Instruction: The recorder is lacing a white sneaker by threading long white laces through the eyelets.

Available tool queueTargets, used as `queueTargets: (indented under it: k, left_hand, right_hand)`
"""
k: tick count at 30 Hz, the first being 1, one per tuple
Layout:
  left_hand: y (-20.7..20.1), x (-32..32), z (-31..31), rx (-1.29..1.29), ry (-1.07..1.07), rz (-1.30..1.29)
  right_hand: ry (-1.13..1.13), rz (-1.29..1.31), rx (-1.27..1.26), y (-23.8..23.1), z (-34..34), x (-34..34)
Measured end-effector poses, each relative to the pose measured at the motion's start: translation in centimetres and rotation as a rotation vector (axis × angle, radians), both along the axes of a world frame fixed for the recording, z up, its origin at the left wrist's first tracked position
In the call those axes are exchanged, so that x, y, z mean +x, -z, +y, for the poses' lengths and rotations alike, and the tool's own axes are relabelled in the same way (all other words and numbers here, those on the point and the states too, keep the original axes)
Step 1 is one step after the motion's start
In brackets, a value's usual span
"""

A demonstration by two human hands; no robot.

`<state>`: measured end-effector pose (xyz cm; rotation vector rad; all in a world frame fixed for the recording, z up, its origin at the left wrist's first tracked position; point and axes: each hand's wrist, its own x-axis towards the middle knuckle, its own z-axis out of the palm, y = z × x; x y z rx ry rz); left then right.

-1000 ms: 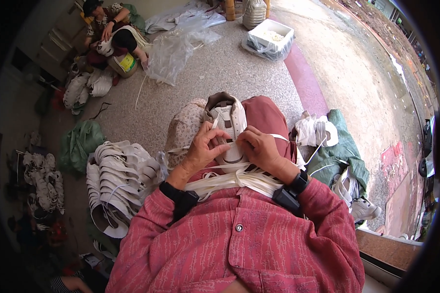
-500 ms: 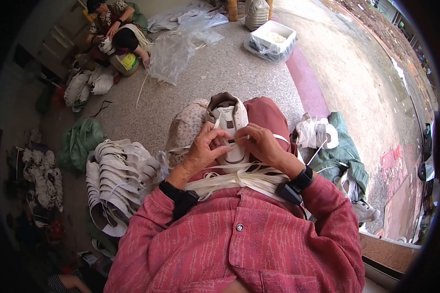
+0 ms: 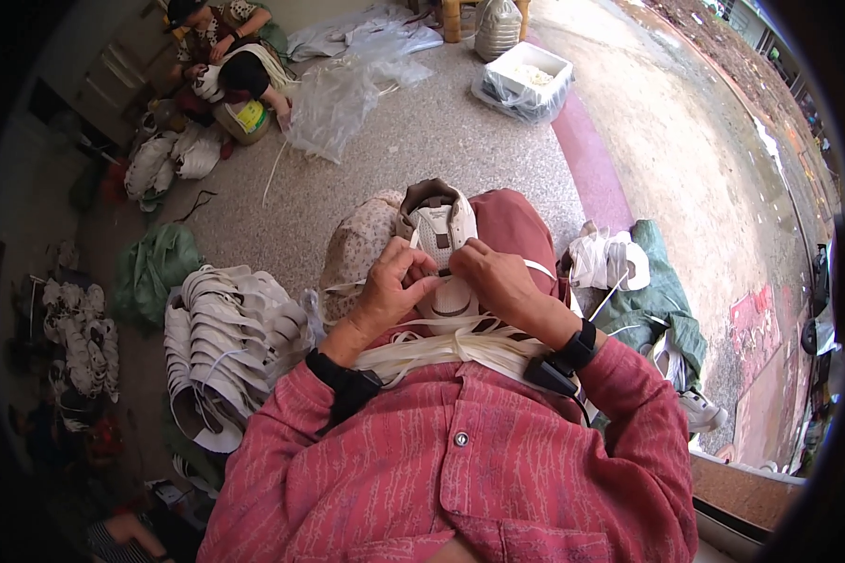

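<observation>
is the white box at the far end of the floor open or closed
Open. The white box has no lid on it, and pale contents show inside its rim; a clear plastic bag wraps around it.

Between the left hand (image 3: 392,293) and right hand (image 3: 498,280) sits a white shoe (image 3: 438,246) with a brown tongue tab. Cream-white laces (image 3: 451,343) lie just below both hands, over a red shirt (image 3: 460,469) streaked with pale flecks. Left of the left hand is a pile of white shoe uppers (image 3: 230,342) beside a green bag (image 3: 155,272).

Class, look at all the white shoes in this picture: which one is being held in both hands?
The shoe on the person's lap, gripped by the left hand and right hand. The stacked pile on the left and the shoes on the right lie untouched.
</observation>
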<state>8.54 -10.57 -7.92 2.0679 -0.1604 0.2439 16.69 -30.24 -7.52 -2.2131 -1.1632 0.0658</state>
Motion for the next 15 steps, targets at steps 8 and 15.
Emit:
queueTargets:
  k: [8,15]
  left_hand:
    - [0.3,-1.2,1.5,0.273,-0.088,-0.193]
    - [-2.5,-10.4,14.5,0.588,-1.066,-0.261]
  right_hand:
    - [-0.015,0.031,-0.096,-1.1,-1.9,0.8]
    - [-0.158,-0.119,0.106,-2.3,-5.3,1.7]
